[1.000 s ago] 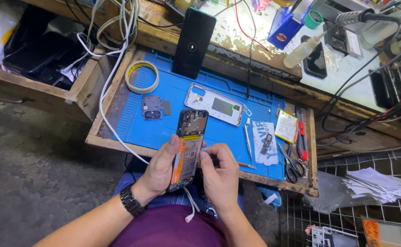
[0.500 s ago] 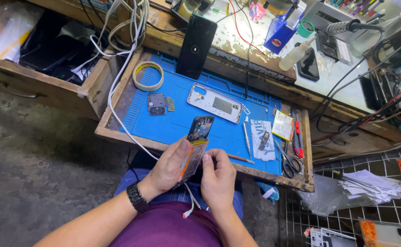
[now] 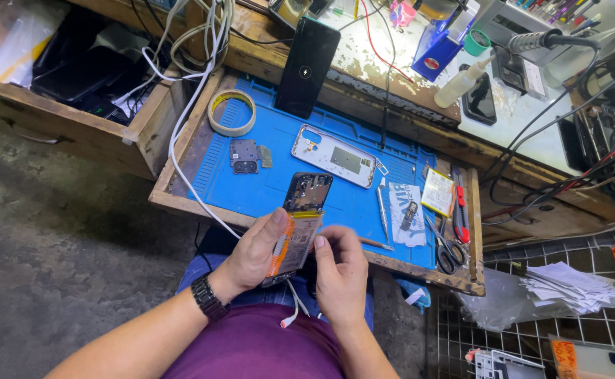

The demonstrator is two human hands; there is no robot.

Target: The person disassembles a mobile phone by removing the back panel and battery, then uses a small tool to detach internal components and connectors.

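The left hand (image 3: 255,253) grips an opened phone (image 3: 297,228) by its long edge, held above the blue mat's (image 3: 279,158) near edge. The right hand (image 3: 339,270) pinches narrowly at its side. It looks light, stiff and fragile, so the frame edges seem the safest hold.

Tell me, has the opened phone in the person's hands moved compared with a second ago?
Yes. The opened phone has come down toward the person: earlier its top overlapped the blue mat near the white phone frame; now it reaches only the mat's near edge.
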